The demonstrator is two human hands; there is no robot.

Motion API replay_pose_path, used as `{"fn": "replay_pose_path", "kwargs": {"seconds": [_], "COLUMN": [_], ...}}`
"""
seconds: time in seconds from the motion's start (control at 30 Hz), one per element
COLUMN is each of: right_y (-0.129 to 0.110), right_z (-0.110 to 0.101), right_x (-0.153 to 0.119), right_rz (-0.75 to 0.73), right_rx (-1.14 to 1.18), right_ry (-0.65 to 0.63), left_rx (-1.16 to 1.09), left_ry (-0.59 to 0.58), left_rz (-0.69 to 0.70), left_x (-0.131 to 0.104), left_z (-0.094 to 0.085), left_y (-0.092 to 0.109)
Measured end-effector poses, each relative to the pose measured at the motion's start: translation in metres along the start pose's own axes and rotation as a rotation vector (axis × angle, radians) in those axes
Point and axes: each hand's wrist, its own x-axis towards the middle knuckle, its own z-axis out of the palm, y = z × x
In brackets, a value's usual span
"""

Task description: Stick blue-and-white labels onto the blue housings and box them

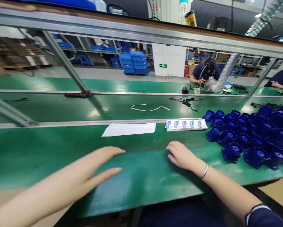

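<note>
The stack of printed label strips is lying at about one o'clock from the fingertips of the right hand, near but apart, with its long axis running roughly from nine to three o'clock, so the right hand is being the nearer of the two. That hand is pointing toward ten o'clock, its fingers loosely curling and its thumb standing a little away from the index finger; nothing is showing between them, though the other fingertips are hiding beneath the hand. The left hand is holding its thumb and fingers well spread, with bare green tabletop showing through the gap, and its fingertips are pointing toward two or three o'clock. Slight blur is covering it, and whether either hand is touching the surface I cannot tell. From the left fingertips, a blank white sheet is lying between twelve and one o'clock, its long axis also running nearly nine to three, its far edge sitting close to the metal rail. The crowd of dark blue plastic parts is standing from two to three o'clock of the right hand, the closest ones sitting just beside the label stack.
</note>
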Motion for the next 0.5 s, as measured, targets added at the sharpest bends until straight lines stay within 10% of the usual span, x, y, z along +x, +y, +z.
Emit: {"fn": "replay_pose_path", "kwargs": {"seconds": [0.1, 0.23, 0.37, 0.5], "right_y": [0.066, 0.129, 0.155, 0.162], "right_z": [-0.021, -0.021, -0.007, 0.001], "right_x": [-0.008, -0.008, -0.011, -0.018], "right_rz": [0.202, 0.340, 0.351, 0.300], "right_rx": [-0.124, -0.224, -0.267, -0.292], "right_ry": [0.078, 0.117, 0.103, 0.096], "left_rx": [-0.106, -0.207, -0.239, -0.321], "left_ry": [-0.270, -0.196, -0.113, -0.068], "left_rz": [0.200, 0.241, 0.187, 0.163], "left_x": [0.049, 0.109, 0.140, 0.139], "left_z": [0.055, 0.130, 0.182, 0.198], "left_y": [0.052, 0.093, 0.105, 0.098]}}
